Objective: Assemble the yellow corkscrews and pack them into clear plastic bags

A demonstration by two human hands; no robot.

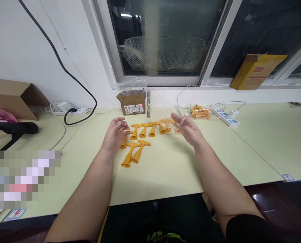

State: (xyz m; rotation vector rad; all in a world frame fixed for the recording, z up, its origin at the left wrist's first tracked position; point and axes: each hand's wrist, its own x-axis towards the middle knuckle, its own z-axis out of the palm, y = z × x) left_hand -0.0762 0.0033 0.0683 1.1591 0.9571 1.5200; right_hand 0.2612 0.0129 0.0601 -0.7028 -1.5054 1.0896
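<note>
Yellow pieces (pixel 152 130), each with a T-shaped handle and a flared cup, lie at the middle of the table (pixel 155 179). Several form a row running between the hands; two more lie nearer the person, side by side, handles pointing away. Another lies partly behind the left hand (pixel 115 135), whose fingers are loosely curled and apart, pinching nothing visible; whether they touch that piece, I cannot tell. At the row's other end, clear plastic covers some pieces. The right hand (pixel 189 131) is there, palm turned inward, fingers partly extended and not closed in a fist; contact with the plastic is unclear.

Beyond the row stands an open cardboard box (pixel 132 104) with a white label. Farther right, a bundle (pixel 200 112) of orange pieces in clear plastic lies beside a power strip (pixel 225 117). A yellow carton (pixel 258 72) leans against the window (pixel 165 40).
</note>
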